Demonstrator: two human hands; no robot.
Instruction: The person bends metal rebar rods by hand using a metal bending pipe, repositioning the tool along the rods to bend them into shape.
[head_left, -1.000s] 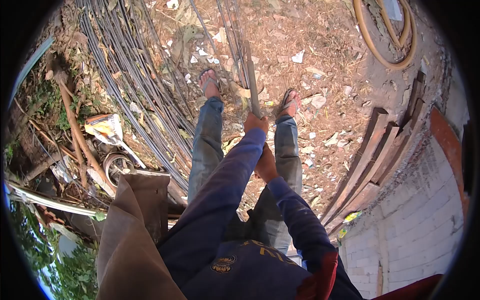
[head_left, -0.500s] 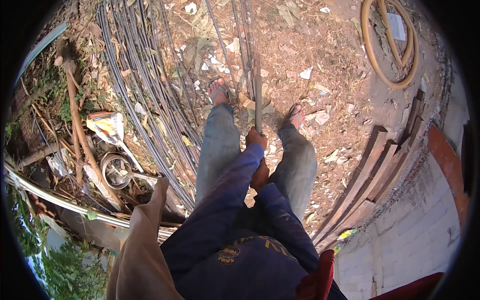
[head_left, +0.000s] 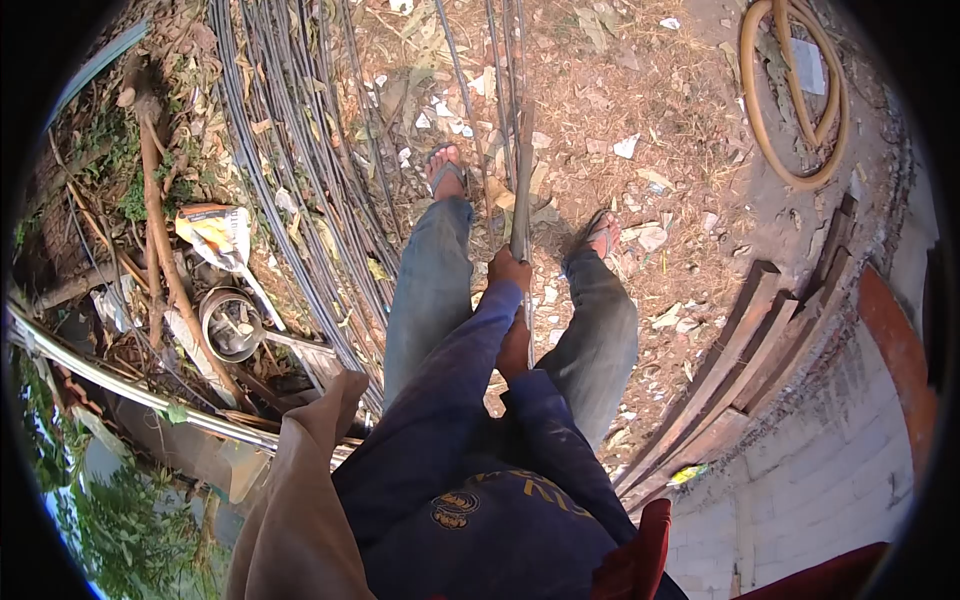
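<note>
left hand (head_left: 509, 268): grip wrapped round bar (head_left: 522, 195) | right hand (head_left: 514, 348): closed on it nearer the body, partly behind left sleeve (head_left: 440, 365) | bar: points forward between sandalled feet (head_left: 447, 178), right of rods (head_left: 318, 150)

The view has turned slightly, so the ground ahead (head_left: 670, 220) sits farther right and lower. The grey rod (head_left: 522, 205), earlier leaning left at its far end, now tips a little right. The right knee (head_left: 612, 312) bows outward. The brown cloth (head_left: 305, 500) is bunched narrower, uncovering the round vessel (head_left: 207, 325).
</note>
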